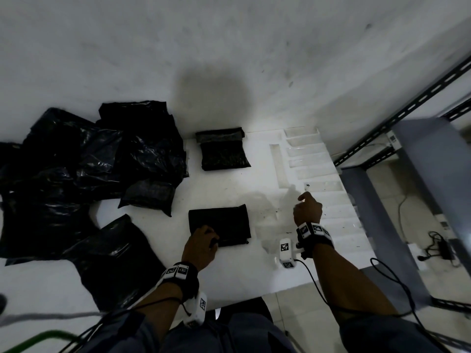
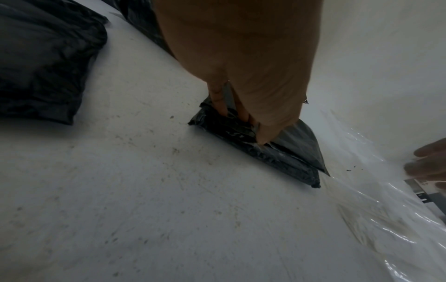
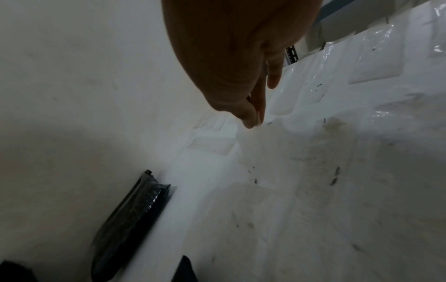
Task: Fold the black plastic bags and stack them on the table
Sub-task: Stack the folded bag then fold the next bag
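Left hand (image 2: 241,57) reaches down onto a folded black plastic bag (image 2: 277,152), its fingertips (image 2: 262,138) pinching the bag's near edge against the white surface (image 2: 169,209). Left of the folded bag lies a crumpled black bag (image 2: 43,63); right of it, clear plastic film (image 2: 374,209) and blurred fingers (image 2: 427,166).

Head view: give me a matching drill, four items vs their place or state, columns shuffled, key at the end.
Items:
1. left hand
2. right hand
3. far folded bag
4. pile of unfolded bags

States:
A. lies alone near the wall, untouched
B. pinches the near folded bag at its corner
C. heaped at the table's left
D. over the clear plastic sheet, holding no bag

Pairs: 1-B, 2-D, 3-A, 4-C
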